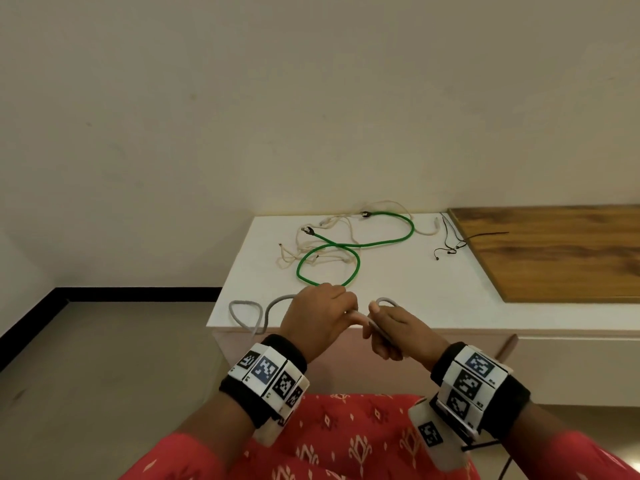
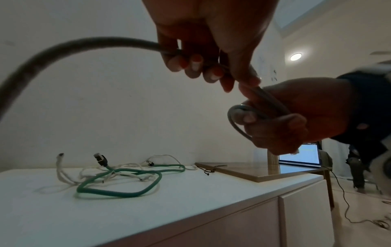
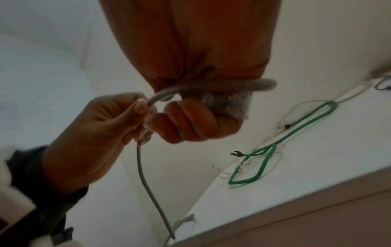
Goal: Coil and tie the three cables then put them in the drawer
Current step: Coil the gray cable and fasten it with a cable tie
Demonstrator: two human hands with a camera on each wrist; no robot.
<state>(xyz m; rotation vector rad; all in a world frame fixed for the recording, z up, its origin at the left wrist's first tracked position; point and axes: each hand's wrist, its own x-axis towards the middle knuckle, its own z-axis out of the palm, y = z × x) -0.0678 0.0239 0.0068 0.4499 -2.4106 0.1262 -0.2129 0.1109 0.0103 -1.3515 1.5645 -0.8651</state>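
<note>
A grey cable (image 1: 256,311) runs from loose loops at the cabinet's front left corner up into both hands. My left hand (image 1: 320,315) pinches it where the cable (image 2: 105,40) arches in. My right hand (image 1: 389,329) grips a small loop of the cable (image 3: 222,85), with a clear plug under its fingers. A green cable (image 1: 346,249) with black plugs lies uncoiled on the white cabinet top (image 1: 398,289), tangled with a thin cream cable (image 1: 311,237). The green cable (image 2: 127,183) and the cream cable (image 2: 61,173) also show below the hands.
Thin black ties (image 1: 450,245) lie at the edge of a wooden board (image 1: 554,251) on the right. Drawer fronts (image 2: 232,222) stand below the cabinet top. A wall is close behind, and floor (image 1: 104,375) opens to the left. A laptop (image 2: 300,153) glows at far right.
</note>
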